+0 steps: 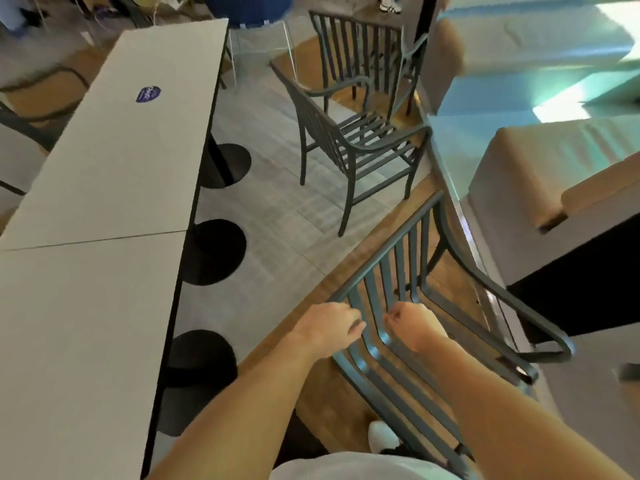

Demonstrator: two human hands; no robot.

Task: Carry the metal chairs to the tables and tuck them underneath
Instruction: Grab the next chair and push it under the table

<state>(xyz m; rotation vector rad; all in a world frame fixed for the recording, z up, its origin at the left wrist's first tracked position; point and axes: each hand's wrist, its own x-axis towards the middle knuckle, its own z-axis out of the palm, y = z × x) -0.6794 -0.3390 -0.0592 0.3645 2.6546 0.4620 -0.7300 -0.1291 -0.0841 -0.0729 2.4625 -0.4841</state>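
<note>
The person is holding a metal chair [408,282] tilted in front of them, its slatted back pointing away and its seat slats running down toward their body; the left hand [325,323] is curling its fingers round a slat at the bend where back meets seat, and the right hand [412,322] is gripping a neighbouring slat in a closed fist, the two hands sitting close together. The chair is hanging over the wooden floor strip, beside the long edge of the white tables [104,237], which are running along the left; three black pedestal bases [214,251] are showing under that edge. Judging from this, the carry is under way and the tuck is not yet done; a narrow two-handed grip on the middle slats is probably letting the chair swing, so keeping the wrists firm and the chair low should be helping. To tuck it well, the person is likely needing to turn the chair so its open front is facing the table edge, set the legs down in a gap between pedestal bases, and slide it in square; the armrest [512,306] may be catching the tabletop edge. A second chair [360,147] and a third one [356,46] are standing well apart on the floor ahead, waiting their turn.
</note>
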